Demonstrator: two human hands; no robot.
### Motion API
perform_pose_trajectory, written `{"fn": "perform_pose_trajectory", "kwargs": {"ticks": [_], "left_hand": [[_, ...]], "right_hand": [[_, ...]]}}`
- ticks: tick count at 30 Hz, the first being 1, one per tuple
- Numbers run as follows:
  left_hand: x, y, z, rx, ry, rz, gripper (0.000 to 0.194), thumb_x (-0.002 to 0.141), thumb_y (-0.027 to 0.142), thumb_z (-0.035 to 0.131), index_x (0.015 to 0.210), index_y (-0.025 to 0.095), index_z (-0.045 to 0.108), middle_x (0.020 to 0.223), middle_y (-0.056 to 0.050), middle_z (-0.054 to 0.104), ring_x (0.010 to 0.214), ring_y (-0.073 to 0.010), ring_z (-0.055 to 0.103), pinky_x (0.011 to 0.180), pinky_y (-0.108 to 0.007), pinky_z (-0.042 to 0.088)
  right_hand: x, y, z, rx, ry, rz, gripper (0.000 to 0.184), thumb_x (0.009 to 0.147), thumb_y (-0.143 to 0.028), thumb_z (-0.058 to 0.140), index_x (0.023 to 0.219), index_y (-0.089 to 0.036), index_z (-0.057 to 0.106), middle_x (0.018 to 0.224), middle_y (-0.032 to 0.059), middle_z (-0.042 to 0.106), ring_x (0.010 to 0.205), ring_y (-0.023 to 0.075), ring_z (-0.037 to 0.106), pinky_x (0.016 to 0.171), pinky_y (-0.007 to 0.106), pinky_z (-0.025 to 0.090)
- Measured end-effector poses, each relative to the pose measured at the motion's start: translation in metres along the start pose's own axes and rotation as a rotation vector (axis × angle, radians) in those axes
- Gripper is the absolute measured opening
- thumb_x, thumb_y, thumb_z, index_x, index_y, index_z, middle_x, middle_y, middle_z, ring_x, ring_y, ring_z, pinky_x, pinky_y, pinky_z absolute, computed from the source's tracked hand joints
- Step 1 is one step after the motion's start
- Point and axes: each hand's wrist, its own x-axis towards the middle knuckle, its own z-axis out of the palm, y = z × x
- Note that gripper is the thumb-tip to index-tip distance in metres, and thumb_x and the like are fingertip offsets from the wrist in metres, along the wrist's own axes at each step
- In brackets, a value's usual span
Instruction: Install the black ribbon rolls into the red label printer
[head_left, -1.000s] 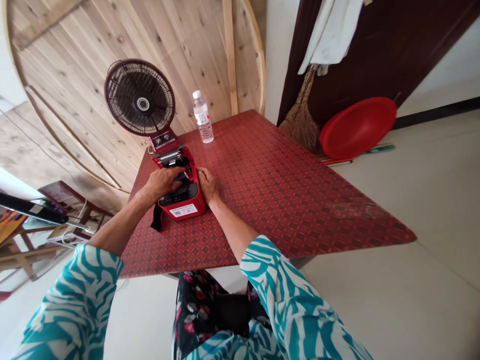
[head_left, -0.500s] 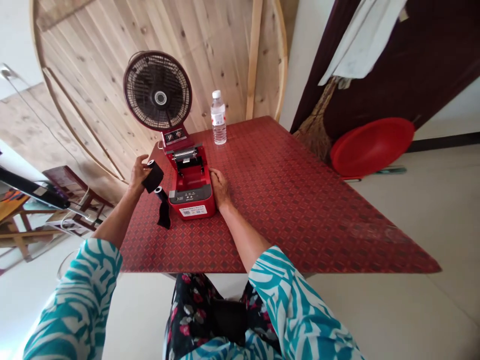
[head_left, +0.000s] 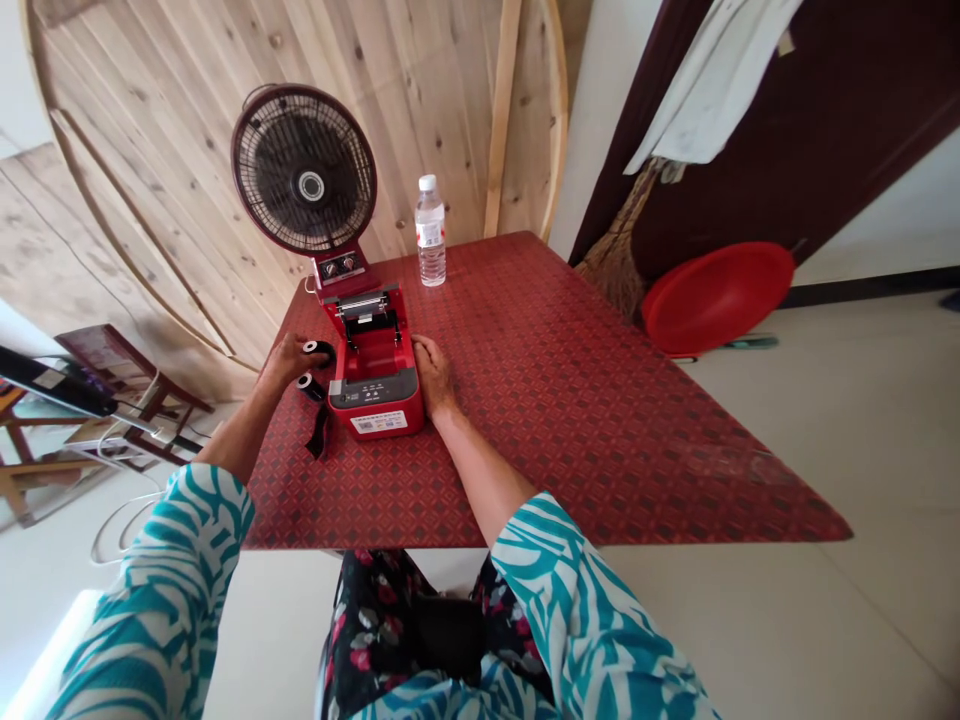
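Observation:
A small red and grey printer point(head_left: 379, 410), its lid point(head_left: 365, 310) tipped up at the back, stands on the table with its inside compartment exposed. My right hand point(head_left: 435, 378) presses along the printer's right side, fingers bent against it. On the other side, my left hand point(head_left: 283, 362) has its fingers on a black ribbon roll point(head_left: 322, 353) with a white core, low over or on the table; its fingertips are partly hidden. Just in front of that roll lies a second black roll point(head_left: 310, 388), a loose black strip point(head_left: 318, 432) trailing from it toward me.
Behind the printer stands a dark red fan point(head_left: 304, 170). A water bottle point(head_left: 430, 235) is at the back of the red patterned table point(head_left: 585, 430). Beyond the table's right edge are a straw broom point(head_left: 619, 245) and a red basin point(head_left: 720, 300); a wooden chair point(head_left: 127, 375) is at left.
My left hand has come down and slightly right with the black ribbon roll, which now sits lower, beside the printer. My right hand stays against the printer. The view has shifted slightly.

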Motion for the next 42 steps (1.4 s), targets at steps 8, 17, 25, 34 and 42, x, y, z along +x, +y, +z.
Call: {"fn": "perform_pose_trajectory", "kwargs": {"ticks": [8, 17, 25, 34, 42], "left_hand": [[-0.069, -0.03, -0.015, -0.587, -0.007, -0.018, 0.054, 0.056, 0.036, 0.075, 0.105, 0.021, 0.059, 0.104, -0.008, 0.073, 0.096, -0.0225, 0.069, 0.083, -0.034, 0.053], [-0.093, -0.033, 0.007, -0.368, -0.07, 0.091, 0.054, 0.061, 0.05, 0.081, 0.1, 0.019, 0.062, 0.102, -0.008, 0.074, 0.099, -0.0253, 0.069, 0.09, -0.038, 0.055], [-0.1, 0.024, -0.015, -0.552, -0.05, 0.234, 0.068, 0.062, 0.057, 0.084, 0.116, 0.02, 0.067, 0.108, -0.009, 0.075, 0.103, -0.0268, 0.069, 0.087, -0.035, 0.057], [-0.073, 0.101, 0.006, 0.158, -0.303, 0.516, 0.03, 0.074, 0.027, 0.077, 0.104, 0.023, 0.077, 0.097, -0.004, 0.076, 0.09, -0.0242, 0.07, 0.087, -0.036, 0.054], [-0.048, 0.122, 0.034, 0.758, -0.609, 0.519, 0.036, 0.078, 0.015, 0.065, 0.11, 0.027, 0.078, 0.109, -0.003, 0.079, 0.102, -0.0235, 0.071, 0.085, -0.026, 0.049]], "right_hand": [[0.0, 0.0, 0.0, 0.03, 0.001, -0.002, 0.03, 0.087, -0.033, 0.047, 0.101, -0.023, 0.071, 0.113, 0.0034, 0.077, 0.11, 0.0195, 0.067, 0.105, 0.037, 0.049], [0.0, 0.003, -0.003, 0.038, -0.008, 0.009, 0.03, 0.088, -0.036, 0.048, 0.102, -0.024, 0.072, 0.114, 0.0024, 0.077, 0.112, 0.0204, 0.067, 0.106, 0.04, 0.048], [-0.001, 0.0, 0.001, 0.033, 0.017, 0.017, 0.033, 0.087, -0.033, 0.047, 0.103, -0.02, 0.073, 0.114, 0.0062, 0.077, 0.112, 0.0215, 0.067, 0.106, 0.04, 0.049], [0.0, -0.003, 0.002, 0.019, 0.008, 0.036, 0.029, 0.087, -0.03, 0.048, 0.101, -0.024, 0.073, 0.113, 0.0027, 0.077, 0.112, 0.0198, 0.067, 0.107, 0.038, 0.048], [0.004, 0.006, 0.007, 0.085, 0.03, 0.015, 0.026, 0.086, -0.029, 0.051, 0.099, -0.023, 0.073, 0.109, 0.002, 0.077, 0.111, 0.0185, 0.066, 0.106, 0.036, 0.048]]}}
